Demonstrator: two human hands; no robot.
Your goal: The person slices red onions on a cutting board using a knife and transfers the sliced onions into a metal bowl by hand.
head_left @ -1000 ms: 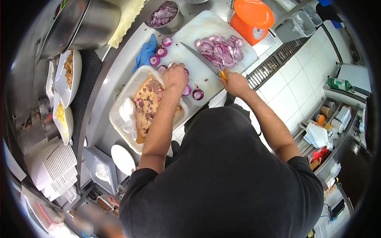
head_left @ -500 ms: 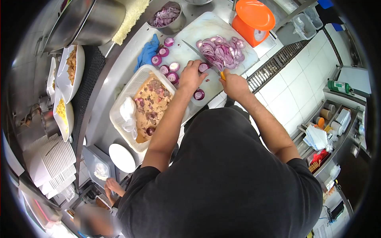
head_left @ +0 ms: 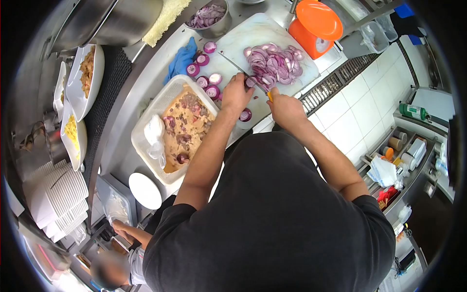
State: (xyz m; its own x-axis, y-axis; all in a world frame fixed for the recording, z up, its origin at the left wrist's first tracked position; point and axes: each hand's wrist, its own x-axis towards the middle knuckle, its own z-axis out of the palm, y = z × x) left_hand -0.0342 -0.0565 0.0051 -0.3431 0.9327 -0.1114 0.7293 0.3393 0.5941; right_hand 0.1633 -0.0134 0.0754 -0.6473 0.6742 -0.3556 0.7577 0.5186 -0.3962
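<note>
My right hand [head_left: 288, 109] is closed round the yellow handle of a kitchen knife [head_left: 242, 72], its long blade lying diagonally over the white cutting board [head_left: 239, 35]. Against the blade's near side, my left hand [head_left: 236, 94] grips a red onion piece [head_left: 250, 82] with bent fingers. Beyond the blade spreads a pile of sliced red onion [head_left: 275, 64]. Several peeled onion halves [head_left: 212, 92] sit left of my left hand, on and beside the board. Another onion half [head_left: 245, 115] lies near the board's front edge, between my wrists.
A white plastic basket [head_left: 142, 127] with onion scraps stands left of my left forearm. Behind it lies a blue cloth [head_left: 182, 59]. A metal bowl of sliced onion [head_left: 209, 20] and an orange scale [head_left: 316, 24] flank the board. At lower left, another person's hands [head_left: 121, 229] reach towards a grey tray [head_left: 127, 193].
The knife handle and my right hand have shifted slightly towards my left hand. The other person's hands have moved to the left over the grey tray. The whole view has shifted a little.
</note>
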